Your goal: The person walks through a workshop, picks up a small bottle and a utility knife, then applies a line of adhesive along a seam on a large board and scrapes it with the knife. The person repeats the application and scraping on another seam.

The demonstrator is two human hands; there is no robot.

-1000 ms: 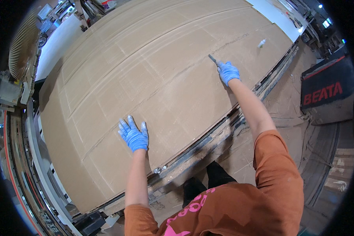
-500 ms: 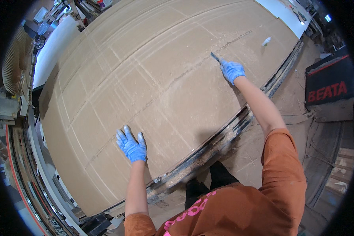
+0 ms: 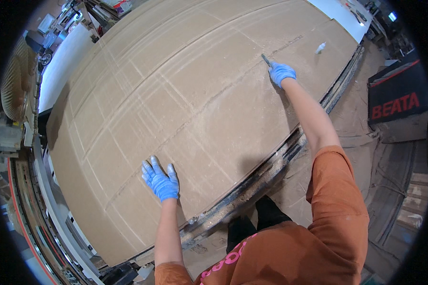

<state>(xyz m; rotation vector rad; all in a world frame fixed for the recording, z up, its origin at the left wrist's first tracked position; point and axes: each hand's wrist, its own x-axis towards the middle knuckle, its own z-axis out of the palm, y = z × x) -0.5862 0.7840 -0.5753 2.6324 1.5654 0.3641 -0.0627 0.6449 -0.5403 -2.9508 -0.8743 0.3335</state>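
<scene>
A broad tan board (image 3: 252, 137) marked with pale lines and a long, rough dusty seam (image 3: 209, 102) stretches before me. My right hand (image 3: 282, 74), in a blue glove, is closed around a slim flat-bladed scraper (image 3: 266, 60). The scraper's dark blade sticks out toward the far left, close to the seam, with crumbs of dust around it; whether it touches the board I cannot tell. My left hand (image 3: 160, 182), also gloved in blue, lies palm down on the board with spread fingers, just on the near side of the seam.
A small white bottle (image 3: 320, 48) is on the board beyond my right hand. A metal rail (image 3: 266, 166) with sawdust runs along the near edge. A dark box (image 3: 397, 95) with red lettering stands at right. White panels (image 3: 64, 66) and a ribbed hose (image 3: 17, 85) are at left.
My right hand has shifted slightly away from me, and the scraper's blade has turned steeper, its tip moving farther and to the right. My left hand stays almost in place.
</scene>
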